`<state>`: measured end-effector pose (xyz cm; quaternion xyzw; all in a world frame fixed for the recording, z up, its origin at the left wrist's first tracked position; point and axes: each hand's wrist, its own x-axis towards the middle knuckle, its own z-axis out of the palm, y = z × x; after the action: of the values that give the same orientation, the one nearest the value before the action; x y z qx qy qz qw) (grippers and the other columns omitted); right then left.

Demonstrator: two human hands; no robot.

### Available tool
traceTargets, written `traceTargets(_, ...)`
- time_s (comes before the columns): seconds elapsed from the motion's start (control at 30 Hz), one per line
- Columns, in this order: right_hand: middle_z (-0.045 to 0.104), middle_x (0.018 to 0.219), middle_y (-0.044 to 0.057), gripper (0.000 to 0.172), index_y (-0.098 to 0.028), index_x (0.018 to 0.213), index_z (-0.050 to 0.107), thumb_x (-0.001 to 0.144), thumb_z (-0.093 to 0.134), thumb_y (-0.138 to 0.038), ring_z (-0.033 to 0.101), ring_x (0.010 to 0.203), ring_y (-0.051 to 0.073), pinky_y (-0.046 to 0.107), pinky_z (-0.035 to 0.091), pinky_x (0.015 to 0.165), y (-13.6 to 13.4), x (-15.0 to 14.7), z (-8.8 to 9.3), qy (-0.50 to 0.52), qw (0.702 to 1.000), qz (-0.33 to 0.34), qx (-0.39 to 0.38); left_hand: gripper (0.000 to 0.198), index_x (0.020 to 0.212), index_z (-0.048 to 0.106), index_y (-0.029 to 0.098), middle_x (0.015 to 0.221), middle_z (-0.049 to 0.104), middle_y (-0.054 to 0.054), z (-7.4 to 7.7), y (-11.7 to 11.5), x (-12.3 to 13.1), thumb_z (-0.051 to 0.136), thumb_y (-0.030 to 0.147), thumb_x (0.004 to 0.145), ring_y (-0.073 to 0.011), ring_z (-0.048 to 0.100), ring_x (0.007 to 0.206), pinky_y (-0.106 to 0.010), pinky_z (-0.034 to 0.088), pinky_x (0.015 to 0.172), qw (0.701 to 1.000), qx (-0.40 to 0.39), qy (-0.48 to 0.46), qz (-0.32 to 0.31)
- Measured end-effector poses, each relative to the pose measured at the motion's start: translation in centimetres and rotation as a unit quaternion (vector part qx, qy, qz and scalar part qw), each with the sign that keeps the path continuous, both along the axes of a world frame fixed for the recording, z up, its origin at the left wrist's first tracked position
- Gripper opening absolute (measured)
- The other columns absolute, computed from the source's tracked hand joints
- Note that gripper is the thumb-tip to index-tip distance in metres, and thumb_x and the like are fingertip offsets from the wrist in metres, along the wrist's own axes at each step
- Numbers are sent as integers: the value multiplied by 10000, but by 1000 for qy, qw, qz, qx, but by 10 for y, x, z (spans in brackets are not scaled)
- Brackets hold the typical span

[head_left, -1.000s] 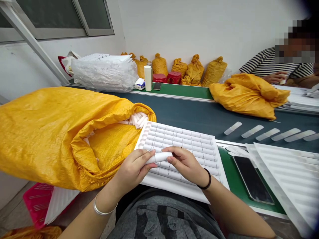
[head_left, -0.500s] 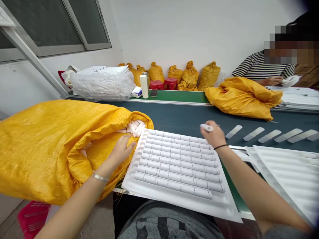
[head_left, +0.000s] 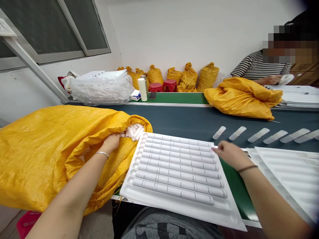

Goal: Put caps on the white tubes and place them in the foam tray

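A white moulded tray lies in front of me with several long white tubes in its grooves. My left hand reaches into the mouth of a big yellow woven sack, fingers curled among short white tubes that spill from it. My right hand rests at the tray's far right corner, fingers loosely together, nothing visible in it. Several small white capped pieces lie in a row on the dark conveyor belt just beyond it.
More white trays are stacked at my right. Another yellow sack lies across the belt by a person in a striped top. A plastic-wrapped stack, a white bottle, a phone, red stools and tied yellow bags sit beyond.
My right hand set a white piece down on the belt and drew back to the tray corner. My left hand went deeper into the sack's mouth.
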<state>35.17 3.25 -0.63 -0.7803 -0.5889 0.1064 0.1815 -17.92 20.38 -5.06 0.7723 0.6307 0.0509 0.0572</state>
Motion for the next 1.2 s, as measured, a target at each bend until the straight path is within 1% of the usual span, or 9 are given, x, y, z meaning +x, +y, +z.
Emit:
traceTargets(0.1,637,675,46,168,-202,650,631,768,619,-322,612,595,191,279,443,541,-60,-45,-4,38,971,200,-128,354,1188,539,147,1226,542,-107,7,4,1,552,334,887,-246,541,1098,-486,448,930,1000,9,-6,-3)
traceTargets(0.13,652,760,42,32,-211,722,648,736,635,-237,634,669,201,288,476,601,-77,-60,-8,35,959,246,-140,348,1175,547,144,1217,550,-108,11,5,2,556,336,885,-245,543,1098,-493,440,937,1000,9,-13,-12)
traceTargets(0.17,650,842,47,70,-211,763,647,712,630,-166,640,728,210,302,494,652,-91,-73,-13,21,952,270,-139,336,1148,563,135,1198,566,-111,16,5,5,561,339,880,-243,550,1093,-493,434,945,999,8,-24,-26)
traceTargets(0.37,592,1053,102,238,-194,905,627,716,587,-57,601,898,254,389,519,777,-123,-99,-42,-52,967,245,-51,346,776,630,93,943,690,-97,45,-8,25,533,418,840,-231,632,922,-324,484,863,984,-7,-114,-138)
traceTargets(0.5,598,1033,108,303,-209,921,645,698,558,-25,595,936,276,426,523,799,-132,-97,-48,-64,968,244,-12,309,963,628,117,1005,686,-112,49,-42,48,525,375,828,-242,636,931,-361,497,864,970,19,-189,-151)
traceTargets(0.63,619,1053,110,217,-199,941,592,737,573,-128,608,964,267,405,531,821,-130,-95,-31,24,974,219,52,299,1059,582,156,1083,656,-96,53,-98,85,517,371,861,-213,611,1014,-352,483,907,946,50,-272,-167)
traceTargets(0.83,661,1030,73,237,-231,1108,556,891,528,-323,639,955,212,333,532,829,-94,-121,7,214,944,199,156,265,1134,553,190,1022,640,-72,72,-173,146,533,291,889,-176,607,951,-302,499,834,898,37,-306,-316)
traceTargets(1.03,641,1064,72,222,-233,1091,572,875,583,-284,608,1013,206,346,518,875,-67,-143,20,319,888,267,194,335,1231,533,197,921,613,-63,79,-185,159,473,312,923,-174,591,817,-302,497,733,916,49,-236,-321)
traceTargets(1.2,568,1155,107,325,-231,1226,556,920,463,-171,542,1113,206,370,483,926,-62,-135,32,231,872,385,194,321,1214,540,152,962,614,-85,86,-189,154,486,252,913,-182,586,884,-306,498,783,910,45,-230,-343)
